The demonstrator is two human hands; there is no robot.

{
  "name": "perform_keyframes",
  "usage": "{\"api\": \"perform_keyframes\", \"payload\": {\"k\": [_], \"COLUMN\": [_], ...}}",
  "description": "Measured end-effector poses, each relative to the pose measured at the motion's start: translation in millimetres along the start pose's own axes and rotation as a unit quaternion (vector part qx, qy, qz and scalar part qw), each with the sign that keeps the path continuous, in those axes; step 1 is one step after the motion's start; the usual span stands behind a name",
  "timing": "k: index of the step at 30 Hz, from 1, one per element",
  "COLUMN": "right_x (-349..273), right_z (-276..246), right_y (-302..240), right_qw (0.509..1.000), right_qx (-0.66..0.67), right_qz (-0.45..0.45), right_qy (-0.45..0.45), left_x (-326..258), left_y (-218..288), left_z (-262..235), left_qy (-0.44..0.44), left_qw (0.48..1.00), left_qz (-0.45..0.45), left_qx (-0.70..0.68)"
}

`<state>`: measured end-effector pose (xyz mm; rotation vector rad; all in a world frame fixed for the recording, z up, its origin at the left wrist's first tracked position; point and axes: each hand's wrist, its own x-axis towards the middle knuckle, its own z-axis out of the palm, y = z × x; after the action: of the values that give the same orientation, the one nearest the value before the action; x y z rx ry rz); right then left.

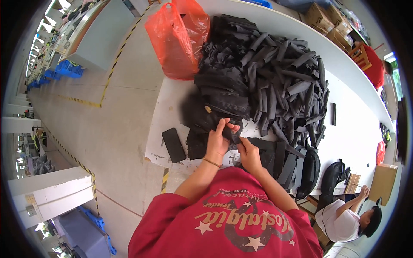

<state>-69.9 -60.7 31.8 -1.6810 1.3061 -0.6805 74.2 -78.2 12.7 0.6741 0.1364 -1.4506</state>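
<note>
Red shirt (232, 215) nearest. Left hand (217, 142) and right hand (248, 154): both grips closed on black fabric piece (234, 134). Black strip pile (266, 73) beyond grip; phone (174, 145) left, on desk (165, 112).

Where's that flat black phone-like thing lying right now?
In the head view the flat black slab lies on the white table, to the left of the left hand, near the table's front edge and below the orange plastic bag.

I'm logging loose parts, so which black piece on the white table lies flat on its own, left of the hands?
The black rounded rectangle left of the left hand; it lies alone on the table, apart from the heaped strips.
</note>
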Motion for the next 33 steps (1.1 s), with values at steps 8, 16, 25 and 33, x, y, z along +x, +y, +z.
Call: {"api": "perform_keyframes", "payload": {"k": [8,16,25,33], "right_x": [-31,-80,-71,-114], "right_z": [-1,-57,-51,-103], "right_y": [1,-3,-4,-18], "right_qw": [0.999,0.997,0.991,0.975], "right_qx": [-0.025,-0.029,-0.03,-0.015], "right_qz": [0.024,0.04,0.123,0.132], "right_qy": [-0.024,-0.064,-0.036,-0.181], "left_x": [13,13,-18,35], "left_y": [15,-1,-19,34], "left_z": [15,10,37,1], "left_qy": [0.131,0.097,0.051,0.047], "left_qw": [0.987,0.99,0.986,0.993], "left_qz": [0.07,0.012,-0.076,0.084], "left_qx": [0.068,0.102,0.137,0.064]}}
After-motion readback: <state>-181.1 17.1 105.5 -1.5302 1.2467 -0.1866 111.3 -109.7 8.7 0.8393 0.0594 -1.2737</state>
